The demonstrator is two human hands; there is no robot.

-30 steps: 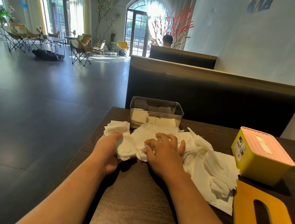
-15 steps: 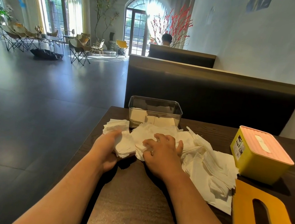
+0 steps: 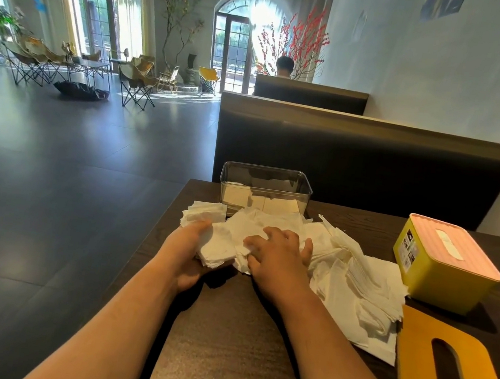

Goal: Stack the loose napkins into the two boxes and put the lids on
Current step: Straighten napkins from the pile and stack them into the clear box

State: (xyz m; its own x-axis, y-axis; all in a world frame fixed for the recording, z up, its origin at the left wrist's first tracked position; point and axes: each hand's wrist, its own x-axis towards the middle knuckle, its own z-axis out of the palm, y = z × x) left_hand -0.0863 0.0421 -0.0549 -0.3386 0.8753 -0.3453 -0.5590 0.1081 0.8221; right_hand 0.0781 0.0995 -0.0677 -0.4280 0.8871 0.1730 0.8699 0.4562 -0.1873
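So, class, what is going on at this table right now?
A person at the dark wooden table is gathering a heap of loose white paper napkins. The left hand grips a small stack of napkins at its left edge; the right hand lies on top, fingers spread. Behind, the clear plastic box stands open with a few napkins inside. The yellow box wears its pink slotted lid; an orange slotted lid lies loose nearby.

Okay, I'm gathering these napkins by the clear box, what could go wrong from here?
1. The uneven white paper napkin stack in your left hand sits near the left edge of the dark wooden table; sheets may slide off.
2. Crooked napkins may jam in the clear plastic box.
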